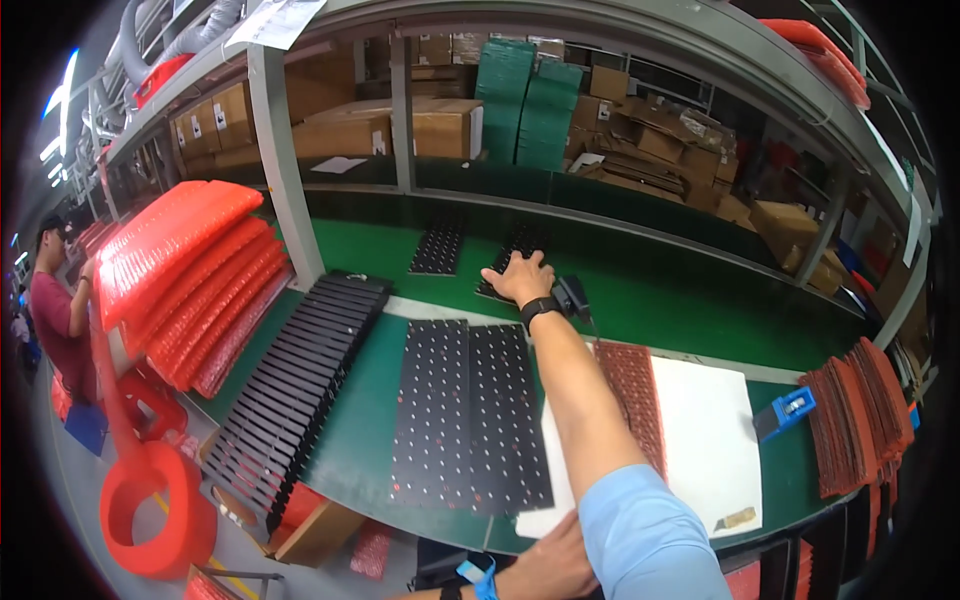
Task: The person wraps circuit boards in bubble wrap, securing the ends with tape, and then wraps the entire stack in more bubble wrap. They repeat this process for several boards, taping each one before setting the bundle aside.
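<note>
My right hand [523, 280] reaches far out over the green belt. Its fingers are spread on a black panel with rows of white dots [522, 243], partly covered by the hand. Left of it on the belt lies a similar dotted panel [437, 247]. Two larger-looking dotted black panels [470, 420] lie side by side on the near table. Close to the table's front edge is my left hand [548, 565], beside a white sheet [705, 440]; its fingers are partly hidden behind my right arm. A red patterned piece [632, 385] lies on the sheet, partly behind that arm.
A slotted black rack [300, 390] stands left of the panels, with stacked red bubble bags [190, 270] beyond. At right are a blue tool-like object [785, 413] and stacked red-brown sheets [855, 420]. A metal post [280, 160] rises beside the belt. Another person [65, 310] stands far left.
</note>
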Motion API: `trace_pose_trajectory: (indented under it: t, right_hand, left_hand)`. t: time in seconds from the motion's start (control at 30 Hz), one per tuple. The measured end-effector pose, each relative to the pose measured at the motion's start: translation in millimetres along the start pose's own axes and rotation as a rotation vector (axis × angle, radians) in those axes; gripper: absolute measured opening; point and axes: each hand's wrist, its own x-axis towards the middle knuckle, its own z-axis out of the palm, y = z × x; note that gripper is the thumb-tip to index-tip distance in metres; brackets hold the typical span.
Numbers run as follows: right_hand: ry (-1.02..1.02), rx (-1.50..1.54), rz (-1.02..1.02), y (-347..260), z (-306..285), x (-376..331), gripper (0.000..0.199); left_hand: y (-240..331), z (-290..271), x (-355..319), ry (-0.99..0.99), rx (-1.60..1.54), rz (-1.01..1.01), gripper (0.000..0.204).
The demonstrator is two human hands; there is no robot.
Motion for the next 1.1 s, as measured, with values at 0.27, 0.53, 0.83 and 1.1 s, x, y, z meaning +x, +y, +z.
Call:
trace_pose_trajectory:
  t: [0.27, 0.53, 0.83, 1.1]
  right_hand:
    - [0.031, -0.073, 0.179, 18, 0, 20, 0.062]
    - [0.195, 0.0, -0.108, 94, -176, -137, 0.051]
    - [0.17, 0.039, 0.053, 112, -175, -323, 0.053]
    - [0.119, 0.034, 0.062, 103, -163, -324, 0.054]
  left_hand:
    - [0, -12, 10, 0.03, -0.07, 0.025, 0.045]
    - [-2, -10, 24, 0.027, 0.037, -0.018, 0.051]
    - [8, -14, 18, 0.312, -0.255, -0.156, 0.034]
    - [12, -19, 16, 0.369, -0.22, -0.211, 0.031]
